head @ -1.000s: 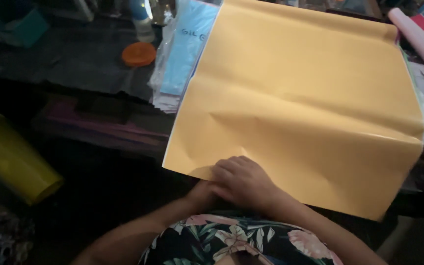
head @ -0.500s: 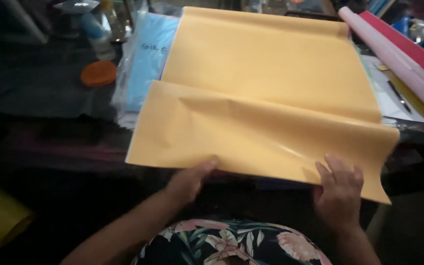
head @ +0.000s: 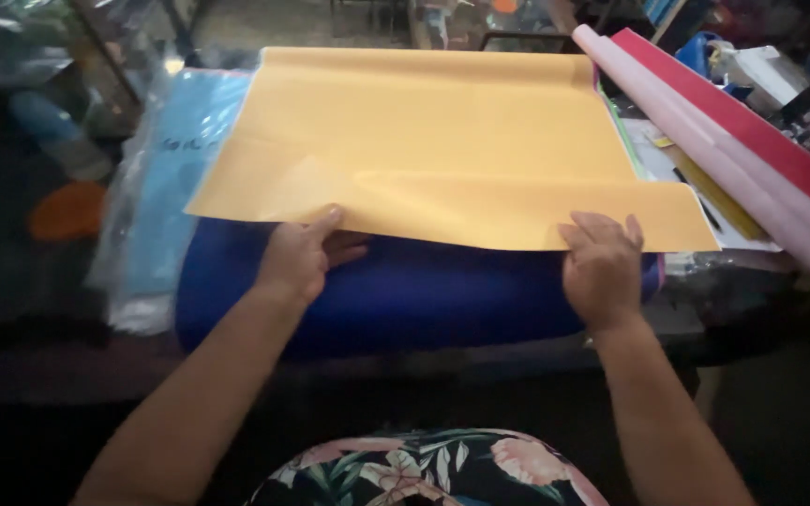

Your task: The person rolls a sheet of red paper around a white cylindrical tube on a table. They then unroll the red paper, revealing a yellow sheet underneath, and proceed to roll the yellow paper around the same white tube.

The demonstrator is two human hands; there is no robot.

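While both hands press along the near edge of the folded orange paper sheet (head: 442, 141), the work looks to be at the creasing stage of a fold. The left hand (head: 300, 255), at lower left of centre, lies mostly flat with its thumb on top of the paper's edge and its fingers underneath. The right hand (head: 602, 262), at lower right of centre, rests palm down with fingers spread on the edge, gripping nothing. The sheet fills the middle of the frame, lying over a blue sheet (head: 424, 290) that shows below it. A clean crease probably calls for even pressure and matched corners. At the upper right, a pink roll (head: 705, 141) and a red roll (head: 752, 131) lie just beside the paper and may crowd it. At left sit a clear plastic packet (head: 157, 187) holding light blue sheets and an orange lid (head: 67, 211).
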